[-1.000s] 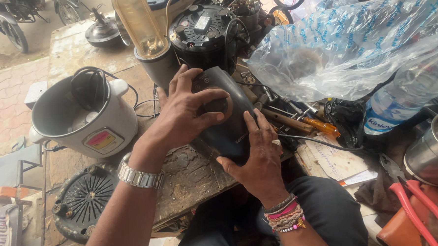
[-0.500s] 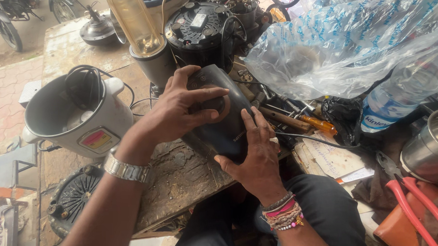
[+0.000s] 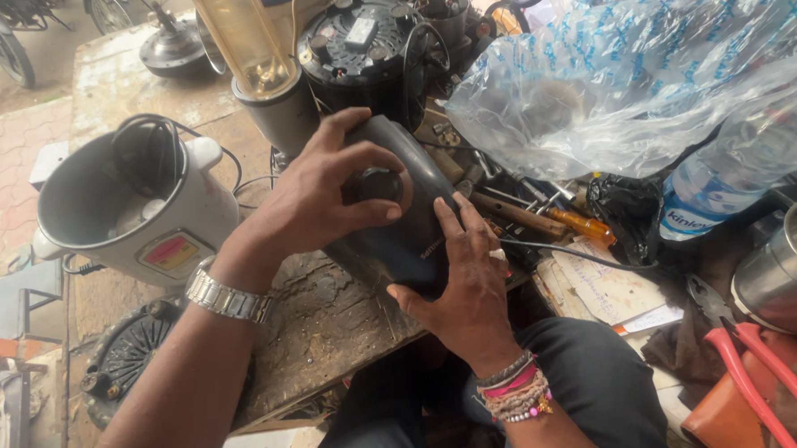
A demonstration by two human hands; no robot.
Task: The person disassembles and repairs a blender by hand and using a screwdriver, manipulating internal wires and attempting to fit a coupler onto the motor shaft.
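A dark appliance base (image 3: 413, 216) with a round knob lies tilted on the worn wooden workbench (image 3: 322, 326). My left hand (image 3: 321, 196), a metal watch on its wrist, is wrapped over the upper side with fingers on the knob. My right hand (image 3: 464, 279), with beaded bracelets at the wrist, cups the lower right side of the same base. Both hands hold it against the bench.
A white rice cooker (image 3: 138, 204) stands at left. A blender jar (image 3: 252, 60) and a black motor unit (image 3: 364, 46) sit behind. A clear plastic bag (image 3: 625, 80), water bottle (image 3: 736, 169), screwdrivers (image 3: 560, 221), red-handled pliers (image 3: 754, 361) and steel pot (image 3: 790, 265) crowd the right.
My left fingers have shifted on the knob, and the base has turned slightly between my hands. My view has drifted a little.
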